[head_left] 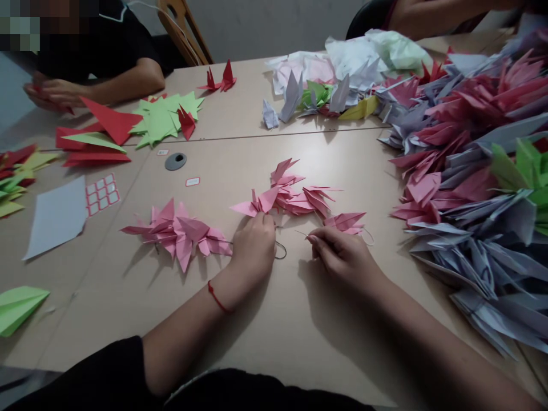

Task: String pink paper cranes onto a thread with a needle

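1. The left hand (pixel 252 248), with a red string bracelet (pixel 218 297) at the wrist, is closed, its fingers curled in against the pink origami cranes (pixel 285 191). Those fingers hide exactly what they grip, though a dark thread (pixel 280 256) comes out beneath them in a small slack loop.

2. The right hand (pixel 345 260) is closed to a fine pinch, with thumb and forefinger holding a thin needle (pixel 301 234) close to its point, which aims left towards the other hand. Gripped this short, the fine point looks steady and easy to steer.

3. The pink origami cranes lie in a loose chain on the worktop (pixel 128 325), between and just above the hands. A separate cluster of pink cranes (pixel 177 234) sits to the left, and a single pink crane (pixel 345 222) lies just above the right hand. The thread's slack lies clear of the folds, so it looks unlikely to snag the paper.

4. Large heaps of folded paper cranes (pixel 471 171) fill the right side of the worktop. Green folded paper (pixel 162 117) and red folded paper (pixel 100 134) lie farther off.

5. Across the worktop, a co-worker's hands (pixel 51 94) are close together at the far left edge, apart from the person's own.
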Demonstrator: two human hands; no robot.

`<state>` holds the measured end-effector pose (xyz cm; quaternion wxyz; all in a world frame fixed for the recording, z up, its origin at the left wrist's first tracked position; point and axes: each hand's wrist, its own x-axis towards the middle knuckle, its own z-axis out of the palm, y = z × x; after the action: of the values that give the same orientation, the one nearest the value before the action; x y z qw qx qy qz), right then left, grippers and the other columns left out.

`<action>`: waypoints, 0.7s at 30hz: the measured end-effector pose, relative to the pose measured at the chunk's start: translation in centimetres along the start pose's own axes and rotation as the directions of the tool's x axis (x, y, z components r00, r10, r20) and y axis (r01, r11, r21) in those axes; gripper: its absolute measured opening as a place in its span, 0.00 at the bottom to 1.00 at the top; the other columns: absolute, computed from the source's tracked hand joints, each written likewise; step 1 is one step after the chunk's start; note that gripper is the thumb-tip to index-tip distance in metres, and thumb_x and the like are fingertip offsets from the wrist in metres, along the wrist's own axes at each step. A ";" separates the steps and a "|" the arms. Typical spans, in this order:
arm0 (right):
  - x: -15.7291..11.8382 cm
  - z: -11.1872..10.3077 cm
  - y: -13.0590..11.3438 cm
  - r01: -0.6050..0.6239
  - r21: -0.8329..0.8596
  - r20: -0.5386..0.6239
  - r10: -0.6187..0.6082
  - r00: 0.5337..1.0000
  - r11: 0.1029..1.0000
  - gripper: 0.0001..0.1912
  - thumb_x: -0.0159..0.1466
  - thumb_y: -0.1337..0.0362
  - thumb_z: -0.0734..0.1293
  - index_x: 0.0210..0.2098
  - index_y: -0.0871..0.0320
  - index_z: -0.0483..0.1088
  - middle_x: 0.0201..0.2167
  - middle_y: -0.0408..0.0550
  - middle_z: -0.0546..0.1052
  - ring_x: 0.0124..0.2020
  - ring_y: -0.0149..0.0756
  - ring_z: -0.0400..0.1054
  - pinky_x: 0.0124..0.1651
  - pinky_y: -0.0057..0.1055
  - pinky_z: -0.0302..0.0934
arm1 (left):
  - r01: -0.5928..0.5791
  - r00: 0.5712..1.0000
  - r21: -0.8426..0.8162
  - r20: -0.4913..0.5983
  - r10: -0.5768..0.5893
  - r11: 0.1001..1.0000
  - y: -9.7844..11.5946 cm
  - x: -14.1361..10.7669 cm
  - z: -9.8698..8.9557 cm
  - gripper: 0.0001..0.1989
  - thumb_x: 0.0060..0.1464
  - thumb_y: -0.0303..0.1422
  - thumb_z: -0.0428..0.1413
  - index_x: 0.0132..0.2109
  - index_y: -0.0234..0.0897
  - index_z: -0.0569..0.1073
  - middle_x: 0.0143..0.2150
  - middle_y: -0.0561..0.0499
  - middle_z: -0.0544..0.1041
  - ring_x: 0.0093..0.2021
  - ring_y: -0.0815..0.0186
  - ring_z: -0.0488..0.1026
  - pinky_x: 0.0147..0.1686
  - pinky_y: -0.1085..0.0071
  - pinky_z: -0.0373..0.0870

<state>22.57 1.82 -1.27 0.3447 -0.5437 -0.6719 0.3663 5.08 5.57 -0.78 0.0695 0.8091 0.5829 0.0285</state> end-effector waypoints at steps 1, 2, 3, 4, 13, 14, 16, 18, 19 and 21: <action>0.0 0.0 0.0 0.003 -0.002 0.000 -0.003 1.000 1.000 0.10 0.64 0.65 0.59 0.29 0.58 0.67 0.18 0.42 0.70 0.20 0.29 0.63 0.25 0.26 0.55 | -0.004 1.000 -0.004 -0.004 0.004 1.000 -0.1 0.0 0.0 0.09 0.59 0.25 0.45 0.37 0.31 0.70 0.37 0.39 0.73 0.39 0.53 0.71 0.31 0.62 0.67; 0.0 0.0 0.1 0.001 -0.004 0.002 -0.001 1.000 1.000 0.10 0.64 0.65 0.59 0.29 0.58 0.67 0.18 0.42 0.70 0.20 0.29 0.63 0.25 0.26 0.55 | -0.007 1.000 -0.026 -0.007 0.007 1.000 -0.2 0.0 0.1 0.08 0.59 0.25 0.46 0.37 0.31 0.70 0.37 0.39 0.73 0.40 0.53 0.71 0.33 0.62 0.67; 0.0 0.0 0.1 -0.005 -0.001 0.004 0.005 1.000 1.000 0.10 0.64 0.65 0.59 0.29 0.58 0.67 0.18 0.42 0.70 0.20 0.29 0.63 0.25 0.26 0.55 | -0.010 1.000 -0.073 -0.012 0.009 0.997 -0.4 0.0 0.0 0.07 0.58 0.25 0.46 0.36 0.31 0.69 0.37 0.40 0.73 0.41 0.53 0.71 0.35 0.61 0.67; 0.0 0.1 0.1 -0.019 0.013 0.005 0.019 1.000 1.000 0.09 0.64 0.65 0.59 0.29 0.58 0.67 0.19 0.42 0.70 0.20 0.29 0.63 0.25 0.26 0.55 | -0.014 1.000 -0.148 -0.018 0.011 0.989 -0.5 -0.1 0.0 0.07 0.58 0.25 0.47 0.36 0.31 0.69 0.37 0.41 0.73 0.41 0.55 0.70 0.37 0.61 0.68; -0.5 1.7 -2.2 -0.265 0.467 0.076 0.260 0.963 0.844 0.14 0.63 0.53 0.62 0.32 0.58 0.67 0.15 0.37 0.66 0.12 0.23 0.55 0.14 0.23 0.49 | 0.182 0.979 -0.941 0.146 -0.141 0.285 -1.1 -2.0 -2.4 0.05 0.54 0.31 0.56 0.33 0.33 0.70 0.28 0.53 0.75 0.27 0.73 0.70 0.28 0.76 0.69; -0.5 1.9 -2.6 -0.284 0.505 0.097 0.273 0.957 0.815 0.14 0.63 0.52 0.62 0.34 0.58 0.67 0.16 0.37 0.66 0.12 0.23 0.55 0.14 0.23 0.49 | 0.176 0.978 -0.957 0.143 -0.153 0.231 -1.1 -2.2 -2.6 0.04 0.53 0.30 0.57 0.32 0.33 0.71 0.27 0.53 0.74 0.26 0.73 0.70 0.28 0.77 0.70; -0.5 2.3 -3.3 -0.308 0.553 0.128 0.286 0.949 0.774 0.14 0.62 0.53 0.63 0.37 0.58 0.67 0.17 0.38 0.68 0.13 0.24 0.58 0.15 0.23 0.52 | 0.152 0.976 -0.977 0.125 -0.176 0.149 -1.2 -2.5 -3.0 0.04 0.52 0.29 0.58 0.33 0.32 0.72 0.27 0.53 0.75 0.27 0.73 0.72 0.28 0.77 0.72; -0.5 2.6 -3.8 -0.321 0.570 0.144 0.293 0.945 0.756 0.13 0.62 0.54 0.63 0.38 0.58 0.67 0.19 0.39 0.69 0.14 0.24 0.60 0.16 0.23 0.54 | 0.128 0.976 -0.988 0.111 -0.187 0.086 -1.3 -2.8 -3.1 0.04 0.51 0.29 0.59 0.35 0.33 0.72 0.27 0.53 0.76 0.28 0.72 0.74 0.29 0.77 0.73; -0.5 2.7 -4.0 -0.326 0.574 0.148 0.297 0.944 0.751 0.12 0.62 0.55 0.64 0.38 0.58 0.67 0.19 0.39 0.70 0.15 0.25 0.61 0.16 0.23 0.55 | 0.118 0.976 -0.991 0.104 -0.191 0.061 -1.4 -2.9 -3.2 0.05 0.50 0.28 0.59 0.36 0.33 0.71 0.27 0.53 0.76 0.29 0.71 0.75 0.29 0.77 0.74; -0.5 2.9 -4.3 -0.336 0.585 0.149 0.309 0.939 0.738 0.11 0.62 0.56 0.64 0.38 0.58 0.67 0.20 0.40 0.71 0.16 0.26 0.63 0.17 0.23 0.57 | 0.108 0.976 -0.994 0.100 -0.194 0.030 -1.6 -3.1 -3.2 0.06 0.50 0.26 0.60 0.36 0.34 0.71 0.27 0.53 0.77 0.30 0.70 0.77 0.29 0.77 0.75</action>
<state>18.07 0.40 0.97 0.4167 -0.5059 -0.4229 0.6258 2.19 3.41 2.26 0.5916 0.4700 0.4856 0.4395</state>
